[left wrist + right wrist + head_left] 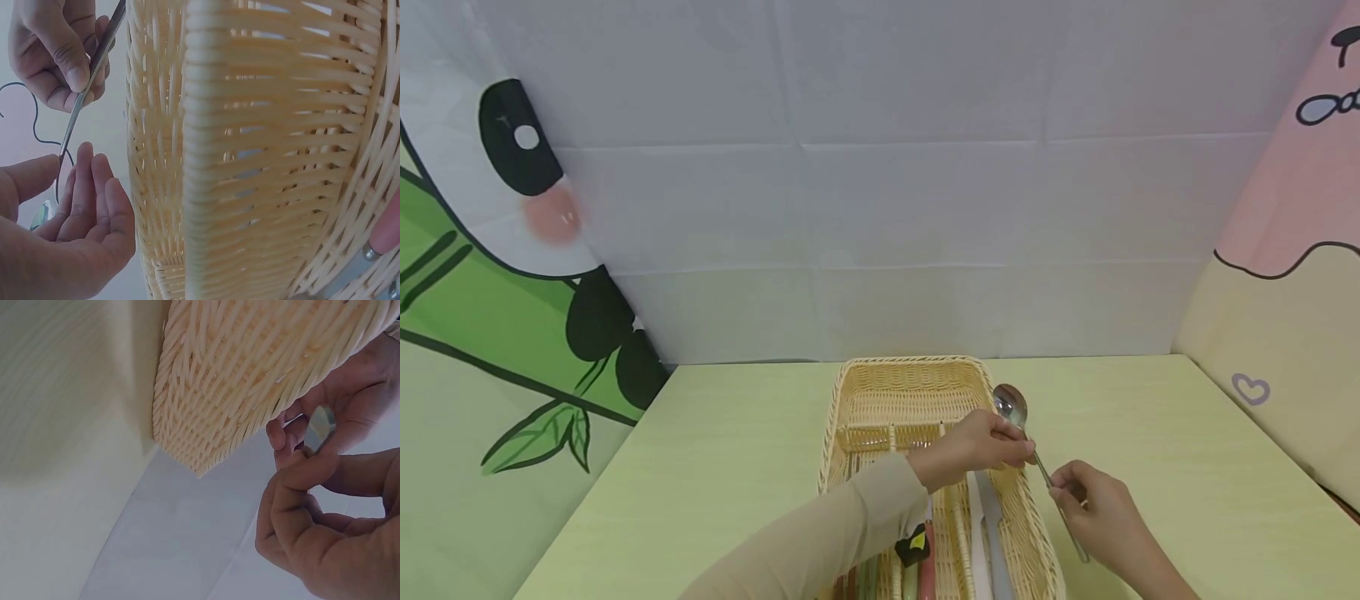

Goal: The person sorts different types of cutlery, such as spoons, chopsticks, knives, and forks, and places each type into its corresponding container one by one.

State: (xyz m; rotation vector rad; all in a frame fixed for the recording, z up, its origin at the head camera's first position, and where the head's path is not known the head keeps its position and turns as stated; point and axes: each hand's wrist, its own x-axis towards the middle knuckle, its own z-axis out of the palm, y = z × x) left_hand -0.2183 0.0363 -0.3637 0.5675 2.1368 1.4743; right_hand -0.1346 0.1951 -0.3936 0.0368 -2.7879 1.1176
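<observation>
A metal spoon (1011, 406) hovers over the right rim of a woven basket (910, 364), bowl pointing away from me. My left hand (1011, 450), in a beige sleeve, reaches across the basket and pinches the spoon's neck between thumb and fingers. My right hand (1063, 492) grips the handle lower down, just right of the basket. In the left wrist view the spoon handle (94, 69) runs from the right hand (84, 81) down to the left hand (65, 165). The right wrist view shows the right hand (294, 469) curled beside the basket (237, 369).
The basket's near compartments hold knives (988, 517) and several coloured-handled utensils (928, 558); its far section looks bare. The basket stands on a pale green table (737, 467) against a white backdrop, with printed cloth panels at left and right.
</observation>
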